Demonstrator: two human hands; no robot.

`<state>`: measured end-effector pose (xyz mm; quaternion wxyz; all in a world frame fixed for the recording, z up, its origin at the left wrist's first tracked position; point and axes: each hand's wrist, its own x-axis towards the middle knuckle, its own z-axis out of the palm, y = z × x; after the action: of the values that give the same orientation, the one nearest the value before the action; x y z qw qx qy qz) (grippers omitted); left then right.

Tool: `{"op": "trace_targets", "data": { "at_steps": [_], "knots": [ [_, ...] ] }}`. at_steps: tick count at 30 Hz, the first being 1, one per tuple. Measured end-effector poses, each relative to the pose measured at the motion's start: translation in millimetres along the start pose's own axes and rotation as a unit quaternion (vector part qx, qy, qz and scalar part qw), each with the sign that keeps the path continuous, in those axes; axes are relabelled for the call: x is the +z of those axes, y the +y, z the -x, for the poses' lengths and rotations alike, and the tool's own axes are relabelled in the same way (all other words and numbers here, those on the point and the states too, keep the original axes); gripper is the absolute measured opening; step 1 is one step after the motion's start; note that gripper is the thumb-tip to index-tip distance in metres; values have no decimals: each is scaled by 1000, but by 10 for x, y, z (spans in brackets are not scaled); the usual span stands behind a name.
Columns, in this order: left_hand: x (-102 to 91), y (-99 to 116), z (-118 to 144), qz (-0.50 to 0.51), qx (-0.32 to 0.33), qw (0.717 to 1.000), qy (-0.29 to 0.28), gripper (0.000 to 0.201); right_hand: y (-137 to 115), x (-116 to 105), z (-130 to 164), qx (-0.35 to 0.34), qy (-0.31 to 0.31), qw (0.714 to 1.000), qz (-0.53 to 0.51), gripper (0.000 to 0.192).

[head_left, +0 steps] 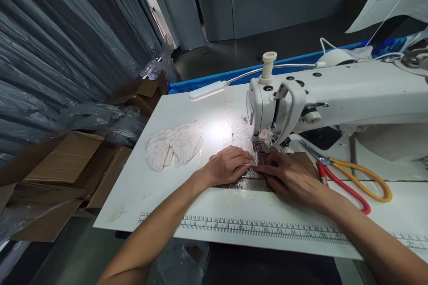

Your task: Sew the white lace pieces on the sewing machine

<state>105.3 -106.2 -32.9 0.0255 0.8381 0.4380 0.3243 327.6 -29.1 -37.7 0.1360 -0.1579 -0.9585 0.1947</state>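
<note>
1. Workshop; grey pleated curtain on the left, grey doors at the back; white tabletop (140,187) with a ruler strip (267,229) printed along the near edge.
2. White sewing machine (334,93) sits along the right side of the tabletop; its gooseneck lamp (209,90) lights the area in front of the needle.
3. Lace piece (251,160) lies under the presser foot, on a brown taped patch near the middle of the tabletop.
4. Left hand (227,164): flat, fingers extended, pressing the lace down just left of the needle; not gripping.
5. Right hand (287,176): flat on the brown patch, fingertips touching the lace edge just beside the foot; pressing, not clenched.
6. Risk, my read: fingertips of both hands are very close to the needle; a slip forward could catch a finger; uneven pressure could skew or pucker the lace.
7. Scissors (347,178), red and yellow handles, lie right of the right hand, near the machine base; could snag the wrist.
8. Stack of lace pieces (174,144) lies toward the left edge, well apart from the hands.
9. Cardboard boxes (67,173) and plastic bags on the floor beyond the left edge; not in the way.
</note>
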Motion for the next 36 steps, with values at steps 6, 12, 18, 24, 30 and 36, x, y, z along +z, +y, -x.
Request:
{"op": "trace_targets", "data": {
  "at_steps": [6,12,18,24,30,36],
  "knots": [
    [49,4,11,-66,10,997,-39,14,-18,-67,9,-12,-7,999,-34,33],
    [76,-3,44,-77,12,996,-48,14,136,7,-13,39,50,998,5,38],
    [70,12,45,-105,29,993,-41,13,217,82,-37,33,48,995,85,42],
    [56,21,27,-137,63,987,-58,16,258,78,-33,37,23,996,79,42],
    [62,32,19,-158,83,983,-51,18,262,67,-30,33,12,997,74,41],
    [60,46,15,-178,94,977,-73,20,239,82,-22,22,48,996,66,40]
  ]
}}
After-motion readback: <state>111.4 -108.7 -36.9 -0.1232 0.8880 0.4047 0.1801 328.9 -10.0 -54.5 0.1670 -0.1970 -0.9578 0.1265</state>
